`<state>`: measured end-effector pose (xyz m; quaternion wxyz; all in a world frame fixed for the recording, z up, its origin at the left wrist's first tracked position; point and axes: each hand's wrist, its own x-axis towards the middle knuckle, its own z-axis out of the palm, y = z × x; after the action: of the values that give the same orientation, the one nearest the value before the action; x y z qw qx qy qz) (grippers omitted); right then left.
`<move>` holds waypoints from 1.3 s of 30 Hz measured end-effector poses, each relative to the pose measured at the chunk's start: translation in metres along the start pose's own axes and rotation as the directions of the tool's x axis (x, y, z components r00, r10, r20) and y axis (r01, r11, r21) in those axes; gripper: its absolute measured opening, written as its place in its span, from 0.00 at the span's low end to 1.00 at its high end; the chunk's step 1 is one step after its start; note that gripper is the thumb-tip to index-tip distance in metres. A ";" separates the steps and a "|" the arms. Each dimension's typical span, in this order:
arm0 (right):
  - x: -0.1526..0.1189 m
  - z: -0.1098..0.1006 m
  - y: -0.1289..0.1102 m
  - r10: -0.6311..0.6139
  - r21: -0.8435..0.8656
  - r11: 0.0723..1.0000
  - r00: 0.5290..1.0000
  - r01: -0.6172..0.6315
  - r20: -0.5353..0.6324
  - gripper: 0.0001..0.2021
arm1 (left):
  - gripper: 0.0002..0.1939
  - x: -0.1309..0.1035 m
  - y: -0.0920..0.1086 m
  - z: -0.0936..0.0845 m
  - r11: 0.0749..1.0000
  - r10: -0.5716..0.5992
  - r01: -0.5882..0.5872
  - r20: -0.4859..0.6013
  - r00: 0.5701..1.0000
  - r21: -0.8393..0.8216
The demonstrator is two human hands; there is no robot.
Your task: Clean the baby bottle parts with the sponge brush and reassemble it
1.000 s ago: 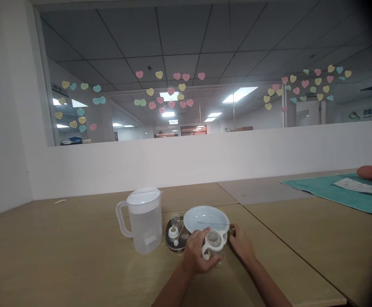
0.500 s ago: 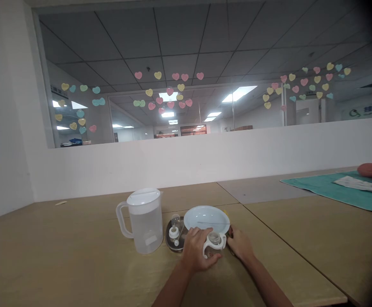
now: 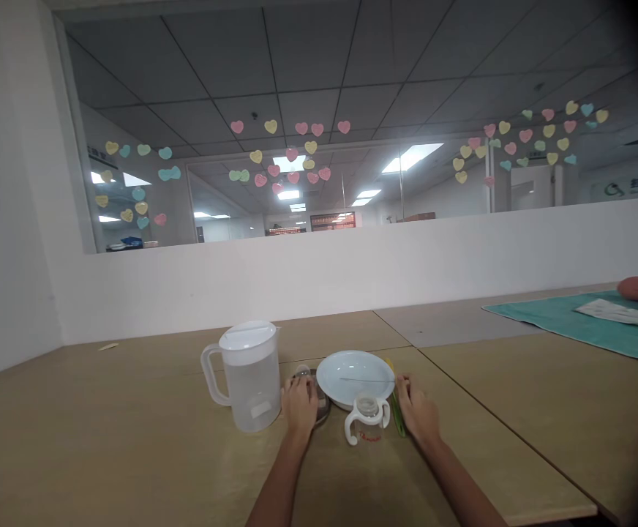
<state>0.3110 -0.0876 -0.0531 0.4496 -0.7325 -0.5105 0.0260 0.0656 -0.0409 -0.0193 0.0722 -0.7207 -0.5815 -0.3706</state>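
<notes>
1. Left hand (image 3: 298,406) over the tray (image 3: 325,411), fingers bent down, a clear cap (image 3: 302,371) peeking out behind; whether they're clamped on anything, I can't tell.
2. Right hand (image 3: 418,413) at the bowl's right rim, fingers drawn together by the end of a thin rod (image 3: 366,380); a pinch looks likely, but the contact is too small to confirm.
3. Between them, the bottle (image 3: 369,428): upright on the table (image 3: 187,468), handles fitted, mouth uncovered, nobody touching it.
4. Behind it, the bowl (image 3: 346,364), the rod lying across it.
5. Progress, I'd judge: handles done, top not yet on.
6. Farther left, the lidded jug (image 3: 252,384) stands untouched.
</notes>
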 end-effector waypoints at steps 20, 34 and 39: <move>-0.002 -0.002 -0.003 -0.122 0.145 0.980 0.989 0.134 -0.087 0.23 | 0.12 0.002 -0.001 0.000 0.995 0.084 -0.084 -0.003 0.996 0.059; -0.001 0.002 -0.003 -0.192 0.119 0.972 0.976 0.203 -0.100 0.23 | 0.17 0.007 0.006 -0.002 0.912 0.089 -0.202 -0.309 0.947 -0.357; 0.000 0.003 -0.001 -0.185 0.102 0.976 0.978 0.195 -0.097 0.23 | 0.18 -0.001 0.016 0.004 0.856 0.185 -0.270 -0.226 0.956 -0.441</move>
<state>0.3089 -0.0853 -0.0538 0.5118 -0.6547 -0.5560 -0.0207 0.0812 -0.0444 -0.0172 -0.0090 -0.7449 -0.3770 -0.5505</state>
